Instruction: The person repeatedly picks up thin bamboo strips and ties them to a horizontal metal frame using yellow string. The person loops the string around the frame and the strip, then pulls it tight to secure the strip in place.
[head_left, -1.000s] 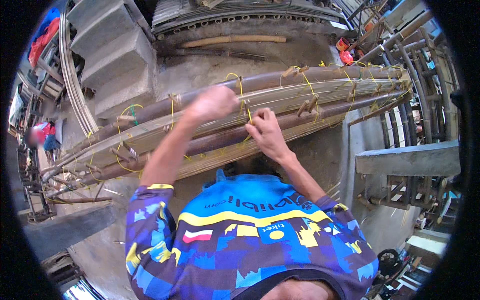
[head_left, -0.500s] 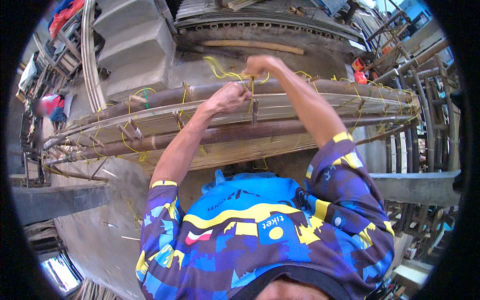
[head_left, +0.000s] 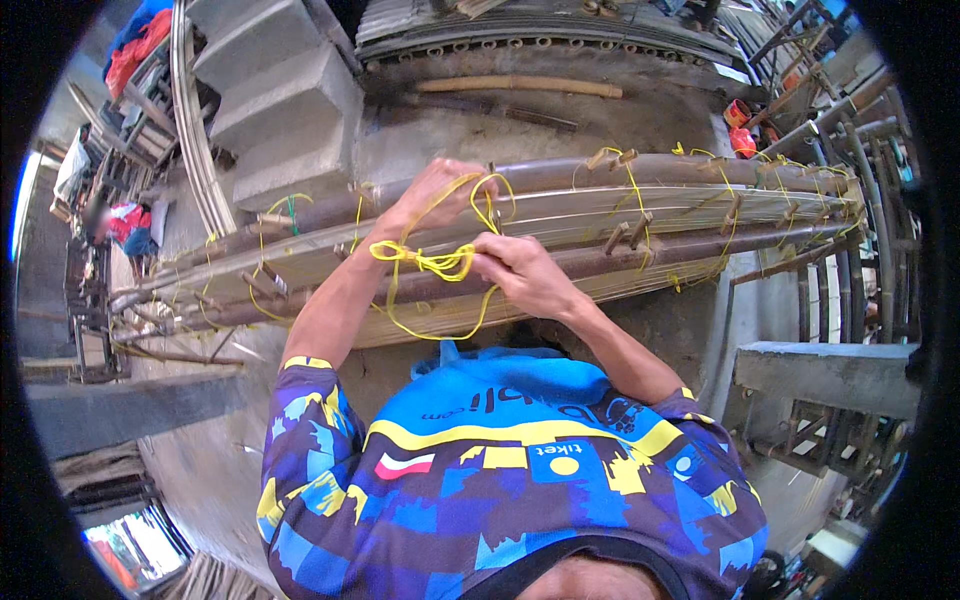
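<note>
My left hand [head_left: 440,195] is closed at the far bamboo pole [head_left: 340,210], with a loop of yellow cord passing at its fingertips. Nearer to me, my right hand [head_left: 527,276] pinches a looped bundle of yellow cord [head_left: 425,260]. One strand of that cord hangs in a wide curve in front of the near bamboo pole [head_left: 560,259]. Pale thin strips [head_left: 600,203] run lengthwise between the two poles. Short wooden pegs [head_left: 643,228] and yellow ties are spaced along this long frame.
Concrete steps [head_left: 285,115] rise beyond the frame on the left. A loose bamboo piece [head_left: 520,86] lies on the far floor. Concrete ledges flank me, one at left [head_left: 130,405], one at right [head_left: 830,375]. A person [head_left: 130,225] sits far left.
My right hand has come back from the far pole toward me, pulling out the yellow cord bundle. My left hand has shifted slightly farther away, onto the far pole.
</note>
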